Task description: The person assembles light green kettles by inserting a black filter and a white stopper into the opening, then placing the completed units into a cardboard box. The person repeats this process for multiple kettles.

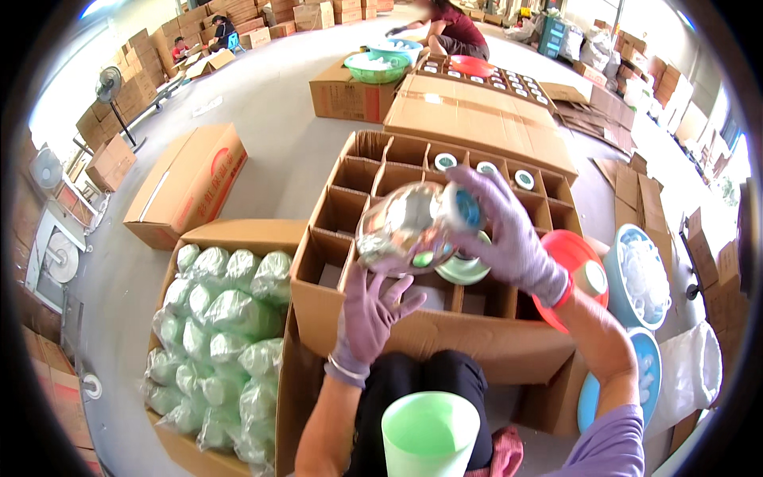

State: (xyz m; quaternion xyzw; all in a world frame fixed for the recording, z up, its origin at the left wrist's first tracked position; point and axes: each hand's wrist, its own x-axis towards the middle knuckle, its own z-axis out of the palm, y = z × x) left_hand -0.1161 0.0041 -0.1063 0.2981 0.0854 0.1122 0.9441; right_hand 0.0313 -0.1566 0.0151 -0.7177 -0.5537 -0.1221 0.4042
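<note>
Above the divided carton, my right hand grips a shiny silver flask liner around its white and blue end. The liner lies tilted on its side in the air. Below its rounded body is my left hand, palm up with fingers spread; I cannot tell whether the fingertips touch it. Both hands wear thin purple gloves. Under the right hand, a pale green round piece sits at the carton's compartments, partly hidden. Several white-topped pieces stand in the far compartments.
A pale green cup stands before my lap. Left is a carton of plastic-wrapped green pieces. A red basin and blue tubs line the right. A closed carton lies further left; another person crouches at the back.
</note>
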